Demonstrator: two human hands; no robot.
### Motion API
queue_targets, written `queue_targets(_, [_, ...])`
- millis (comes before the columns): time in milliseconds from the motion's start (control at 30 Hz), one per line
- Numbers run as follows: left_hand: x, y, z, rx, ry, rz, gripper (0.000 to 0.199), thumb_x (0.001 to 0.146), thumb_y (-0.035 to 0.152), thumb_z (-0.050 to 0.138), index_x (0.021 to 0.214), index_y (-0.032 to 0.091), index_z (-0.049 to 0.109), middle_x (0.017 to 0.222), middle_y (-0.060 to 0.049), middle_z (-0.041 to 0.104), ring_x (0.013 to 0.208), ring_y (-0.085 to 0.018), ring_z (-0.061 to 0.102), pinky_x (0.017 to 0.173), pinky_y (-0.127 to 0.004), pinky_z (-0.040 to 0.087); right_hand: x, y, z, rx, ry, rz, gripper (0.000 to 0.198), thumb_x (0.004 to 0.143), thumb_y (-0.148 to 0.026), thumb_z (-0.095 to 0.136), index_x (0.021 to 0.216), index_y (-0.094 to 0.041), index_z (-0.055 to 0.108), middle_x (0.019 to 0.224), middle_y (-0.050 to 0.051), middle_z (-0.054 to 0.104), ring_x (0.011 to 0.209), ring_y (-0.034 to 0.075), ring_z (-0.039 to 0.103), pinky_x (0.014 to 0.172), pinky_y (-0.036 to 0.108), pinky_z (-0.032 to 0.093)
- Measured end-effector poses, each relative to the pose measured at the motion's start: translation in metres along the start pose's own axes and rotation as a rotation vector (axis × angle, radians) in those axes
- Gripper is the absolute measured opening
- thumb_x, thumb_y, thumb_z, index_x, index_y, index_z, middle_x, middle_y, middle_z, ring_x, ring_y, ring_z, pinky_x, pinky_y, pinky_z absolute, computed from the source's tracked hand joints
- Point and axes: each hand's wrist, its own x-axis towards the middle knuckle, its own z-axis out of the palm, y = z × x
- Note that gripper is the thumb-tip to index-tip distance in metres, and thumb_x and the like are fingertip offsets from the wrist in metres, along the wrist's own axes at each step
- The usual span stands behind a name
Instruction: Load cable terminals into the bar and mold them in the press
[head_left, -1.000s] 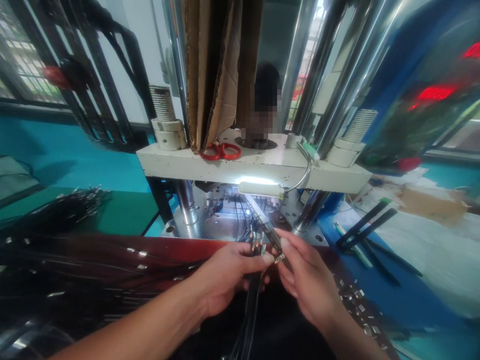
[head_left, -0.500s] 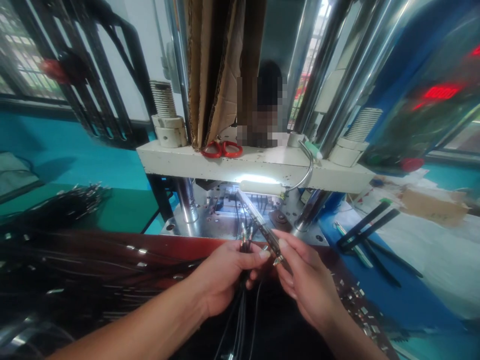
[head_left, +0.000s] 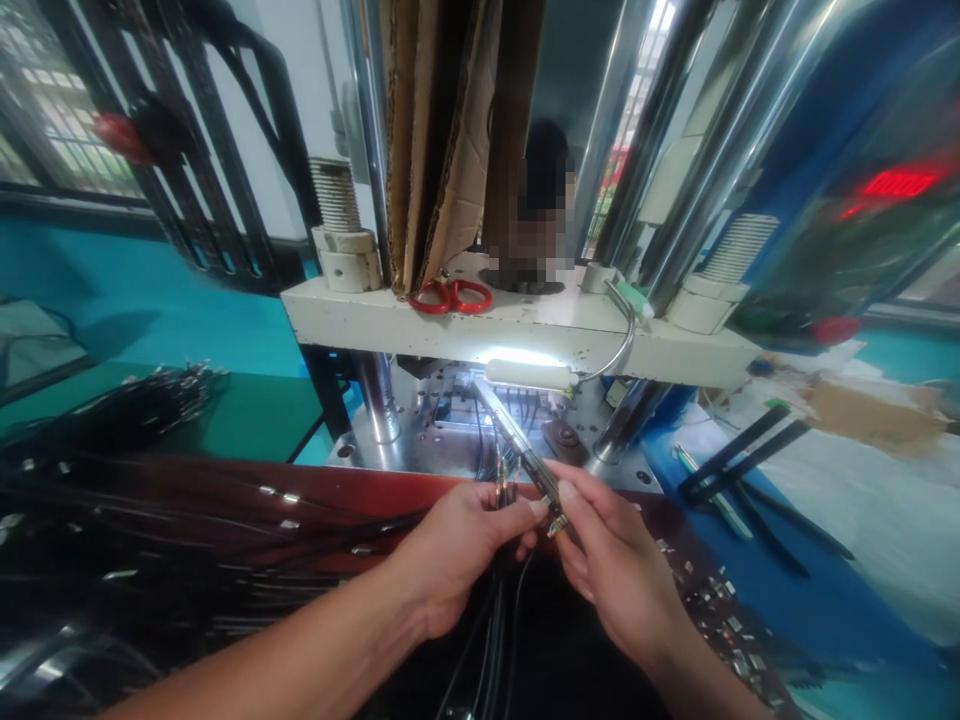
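My left hand [head_left: 469, 540] is closed round a bundle of thin black cables [head_left: 491, 640]. Their metal ends stick up above the fingers, and the cables hang down below. In my right hand [head_left: 619, 545] is a long, narrow metal strip [head_left: 514, 435], pinched near its lower end between thumb and fingers. It slants up and left toward the lit press bed. My left thumb tip meets the strip's lower end, where a small brassy piece [head_left: 557, 522] shows. Whether a cable end touches the strip there is too small to tell.
A press with a pale crossbeam [head_left: 420, 335] stands ahead, a lamp [head_left: 529, 373] under it. Red-handled scissors [head_left: 471, 297] and cardboard [head_left: 409, 150] rest on the beam. Cables [head_left: 172, 385] lie left; small metal connectors [head_left: 731, 630] and black tweezers-like tools [head_left: 739, 460] lie right.
The whole view has shifted slightly to the right in the picture. The cable ends in my left hand sit a little nearer the strip. Both grips are the same.
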Motion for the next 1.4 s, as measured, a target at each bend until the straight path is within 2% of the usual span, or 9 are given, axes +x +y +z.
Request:
queue_targets(200, [0.001,0.0,0.0,0.009,0.001,0.015,0.02,0.078,0.032,0.066,0.069,0.014,0.061,0.065,0.001,0.053,0.061,-0.01,0.045,0.062,-0.024,0.034,0.001,0.001,0.001,-0.04,0.009,-0.013,0.045,0.091,-0.045,0.05,0.13,-0.021,0.053,0.046,-0.01,0.034,0.04,0.006,0.026,0.034,0.016,0.021])
queue_targets(467, [0.002,-0.004,-0.002,0.009,-0.01,0.032,0.022,0.079,0.032,0.065,0.067,0.013,0.06,0.065,0.0,0.054,0.062,-0.009,0.045,0.063,-0.024,0.034,0.001,0.001,0.001,-0.062,0.006,-0.022,0.045,0.092,-0.046,0.048,0.13,-0.021,0.053,0.045,-0.01,0.032,0.039,0.006,0.024,0.033,0.016,0.02])
queue_targets(733, [0.002,-0.002,0.0,0.012,-0.001,0.028,0.016,0.078,0.027,0.063,0.07,0.013,0.061,0.064,0.001,0.053,0.06,-0.009,0.045,0.061,-0.024,0.035,0.0,-0.003,0.003,-0.093,-0.004,0.007,0.044,0.092,-0.045,0.048,0.129,-0.022,0.053,0.048,-0.009,0.036,0.04,0.006,0.027,0.034,0.016,0.02])
queue_targets(1000, [0.003,-0.007,-0.005,0.009,-0.014,0.024,0.016,0.077,0.025,0.067,0.069,0.012,0.063,0.064,0.001,0.056,0.058,-0.008,0.047,0.06,-0.022,0.035,-0.003,-0.004,-0.001,-0.271,-0.074,-0.05,0.043,0.092,-0.042,0.046,0.13,-0.023,0.053,0.046,-0.009,0.038,0.039,0.008,0.033,0.033,0.017,0.029])
queue_targets(1133, [0.002,-0.002,-0.009,0.053,-0.04,-0.006,0.02,0.078,0.029,0.068,0.07,0.011,0.065,0.064,-0.001,0.058,0.059,-0.009,0.051,0.06,-0.022,0.037,-0.001,-0.006,0.001,-0.1,-0.042,-0.053,0.042,0.09,-0.041,0.05,0.125,-0.019,0.056,0.053,-0.007,0.044,0.042,0.008,0.037,0.034,0.019,0.035])
queue_targets(1267, [-0.005,0.009,-0.015,-0.093,0.006,-0.018,0.023,0.077,0.032,0.071,0.086,0.011,0.067,0.073,-0.003,0.061,0.065,-0.011,0.056,0.065,-0.025,0.043,-0.009,-0.014,0.002,0.026,0.002,0.025,0.038,0.083,-0.039,0.063,0.116,-0.019,0.061,0.06,-0.007,0.042,0.042,0.004,0.029,0.031,0.015,0.023])
queue_targets(1400, [-0.022,0.016,-0.014,-0.242,0.059,0.036,0.026,0.078,0.031,0.07,0.095,0.012,0.064,0.074,-0.001,0.058,0.062,-0.008,0.054,0.059,-0.021,0.044,-0.038,-0.016,0.0,0.063,0.064,0.099,0.039,0.082,-0.043,0.064,0.115,-0.022,0.062,0.07,-0.003,0.053,0.039,0.003,0.027,0.028,0.014,0.021])
